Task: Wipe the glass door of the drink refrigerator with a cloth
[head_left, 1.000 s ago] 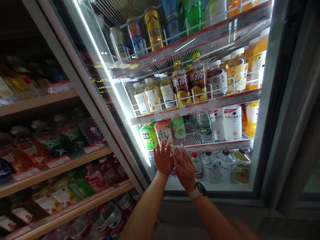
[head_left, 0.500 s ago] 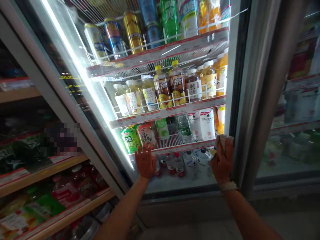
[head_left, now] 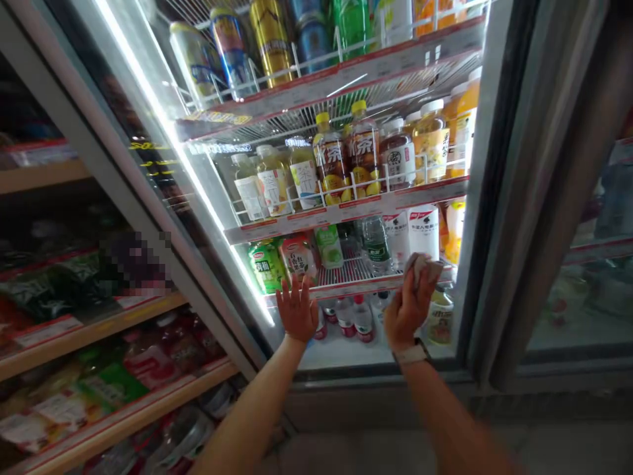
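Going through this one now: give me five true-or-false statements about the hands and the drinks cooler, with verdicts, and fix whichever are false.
1. The right-hand grip holds a crumpled cloth. True.
2. The left-hand grip is clenched into a fist. False: it is spread open.
3. The wristband is worn on the left. False: it is worn on the right.
4. Two brown bottles with yellow caps stand side by side. True.
5. The gold can stands lower than those bottles. False: it stands on a shelf above them.
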Tool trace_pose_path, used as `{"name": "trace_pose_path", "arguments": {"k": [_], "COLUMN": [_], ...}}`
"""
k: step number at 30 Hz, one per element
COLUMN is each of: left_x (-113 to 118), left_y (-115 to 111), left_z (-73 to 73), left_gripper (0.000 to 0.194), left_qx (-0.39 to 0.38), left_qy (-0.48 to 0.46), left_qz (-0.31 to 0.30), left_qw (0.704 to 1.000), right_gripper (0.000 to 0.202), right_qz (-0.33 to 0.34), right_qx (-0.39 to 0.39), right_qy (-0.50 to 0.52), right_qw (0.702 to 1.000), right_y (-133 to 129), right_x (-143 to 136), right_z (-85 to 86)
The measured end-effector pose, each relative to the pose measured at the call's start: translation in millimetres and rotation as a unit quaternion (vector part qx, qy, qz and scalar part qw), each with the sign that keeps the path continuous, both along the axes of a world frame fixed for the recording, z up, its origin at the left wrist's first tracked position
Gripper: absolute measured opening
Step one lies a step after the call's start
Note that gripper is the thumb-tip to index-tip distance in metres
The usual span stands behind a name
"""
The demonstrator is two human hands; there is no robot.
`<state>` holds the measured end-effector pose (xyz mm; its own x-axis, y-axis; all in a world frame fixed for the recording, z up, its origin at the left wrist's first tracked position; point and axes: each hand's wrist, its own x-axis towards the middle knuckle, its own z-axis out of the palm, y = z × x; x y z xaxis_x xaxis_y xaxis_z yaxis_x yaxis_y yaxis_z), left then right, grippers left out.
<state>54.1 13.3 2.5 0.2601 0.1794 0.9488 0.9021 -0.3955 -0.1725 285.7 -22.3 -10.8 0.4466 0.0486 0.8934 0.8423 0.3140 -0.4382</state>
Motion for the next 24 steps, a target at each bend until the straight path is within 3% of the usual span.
{"name": "trace_pose_path", "arguments": {"k": [3, 7, 11, 14, 17, 21, 24], "left_x": [1.1, 2.5, 1.3, -0.9, -2.6, -1.9, -0.2], "left_y": [-1.0, -0.6, 1.1, 0.4, -1.2, -3.1, -3.5], "left_z": [0.5, 1.2, 0.3, 0.0, 1.1, 4.9, 8.1], "left_gripper": [0.053, 0.055, 0.055, 0.055, 0.056, 0.057, 0.059], "left_qx": [0.01, 0.038, 0.043, 0.027, 0.007, 0.001, 0.013], "left_qy": [0.007, 0.017, 0.021, 0.021, 0.021, 0.02, 0.019], "left_qz": [0.014, 0.042, 0.068, 0.053, 0.031, 0.01, -0.005], "left_qw": [1.0, 0.998, 0.997, 0.998, 0.999, 1.0, 1.0], "right_gripper": [0.057, 0.054, 0.046, 0.041, 0.047, 0.062, 0.064], "right_qz": [0.066, 0.145, 0.157, 0.143, 0.111, 0.048, -0.001], "right_qx": [-0.013, -0.023, -0.032, -0.05, -0.069, -0.064, -0.066], "right_qy": [-0.052, -0.132, -0.163, -0.209, -0.225, -0.158, -0.1], "right_qw": [0.996, 0.98, 0.974, 0.966, 0.966, 0.984, 0.993], "right_y": [-1.3, -3.6, -3.6, -4.5, -6.0, -5.9, -7.1], "right_x": [-52.4, -114.5, -133.3, -117.8, -84.3, -17.3, 39.8], "right_z": [2.0, -11.1, -19.8, -14.7, -5.7, -1.2, -7.9]}}
